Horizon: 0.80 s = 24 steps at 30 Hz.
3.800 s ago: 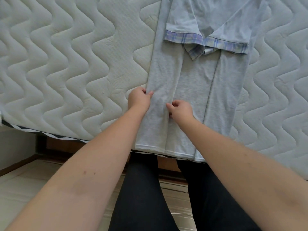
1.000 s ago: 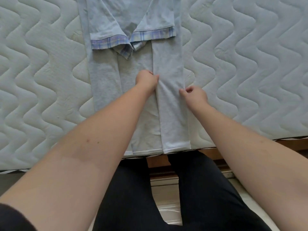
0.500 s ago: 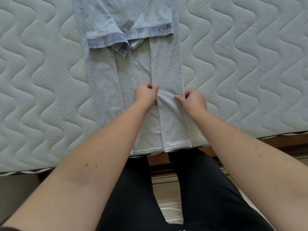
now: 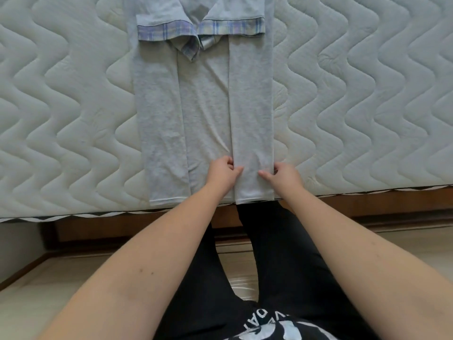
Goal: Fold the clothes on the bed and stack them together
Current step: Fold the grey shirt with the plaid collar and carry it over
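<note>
Shirt: I see the grey shirt [image 4: 206, 114] flat on the bed [image 4: 73, 119], sides folded in.
Left grip [image 4: 221, 174]: pinching the right panel's inner edge.
Right grip [image 4: 284, 175]: pinching its outer edge.

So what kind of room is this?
Most likely a bedroom. There is a bare quilted mattress on a wooden bed frame, and a grey shirt with plaid sleeve cuffs lies on it, both hands pinching its folded right side.
</note>
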Available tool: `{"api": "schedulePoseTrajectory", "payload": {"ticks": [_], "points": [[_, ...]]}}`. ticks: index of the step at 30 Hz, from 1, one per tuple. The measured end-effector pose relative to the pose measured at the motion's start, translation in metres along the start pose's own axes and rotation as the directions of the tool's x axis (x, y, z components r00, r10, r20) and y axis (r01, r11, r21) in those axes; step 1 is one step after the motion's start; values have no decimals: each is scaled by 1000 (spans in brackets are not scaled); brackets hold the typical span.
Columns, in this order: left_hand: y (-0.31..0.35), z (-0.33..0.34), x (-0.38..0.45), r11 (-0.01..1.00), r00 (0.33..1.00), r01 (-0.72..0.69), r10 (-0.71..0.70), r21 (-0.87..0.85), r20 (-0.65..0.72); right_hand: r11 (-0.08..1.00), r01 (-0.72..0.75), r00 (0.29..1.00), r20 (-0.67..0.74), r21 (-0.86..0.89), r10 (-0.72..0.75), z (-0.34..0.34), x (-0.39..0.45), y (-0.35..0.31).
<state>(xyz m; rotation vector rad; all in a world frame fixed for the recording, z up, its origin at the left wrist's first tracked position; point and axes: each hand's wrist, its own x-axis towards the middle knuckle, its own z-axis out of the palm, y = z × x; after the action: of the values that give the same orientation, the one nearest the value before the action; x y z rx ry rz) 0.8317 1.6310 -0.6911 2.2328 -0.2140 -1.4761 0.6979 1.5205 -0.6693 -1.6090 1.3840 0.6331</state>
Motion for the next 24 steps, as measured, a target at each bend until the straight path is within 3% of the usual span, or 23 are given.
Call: {"api": "schedulePoseTrajectory", "payload": {"ticks": [5,7,11,15,18,21,24], "points": [[-19,0,-26,980,998,9,4,200,-67,993,-114,993,-34,27,115,15,-20,25],[-27,-9,-35,970,996,-55,72,237,-61,989,-112,993,-27,92,115,20,-27,27],[-47,-43,-46,939,968,-212,240,273,-76,990,0,997,-75,138,11,22,-38,26],[-80,-76,-52,936,938,-206,271,284,-214,988,155,987,-46,6,-155,26,-48,29],[-106,-92,-56,979,907,-68,141,193,-397,967,233,971,75,-98,-226,31,-53,33],[-127,-102,-61,978,827,96,26,187,-562,953,248,965,131,-176,-227,36,-56,38],[-137,-107,-65,977,811,199,-208,-78,-546,929,267,964,71,-258,-258,40,-59,37]]}}
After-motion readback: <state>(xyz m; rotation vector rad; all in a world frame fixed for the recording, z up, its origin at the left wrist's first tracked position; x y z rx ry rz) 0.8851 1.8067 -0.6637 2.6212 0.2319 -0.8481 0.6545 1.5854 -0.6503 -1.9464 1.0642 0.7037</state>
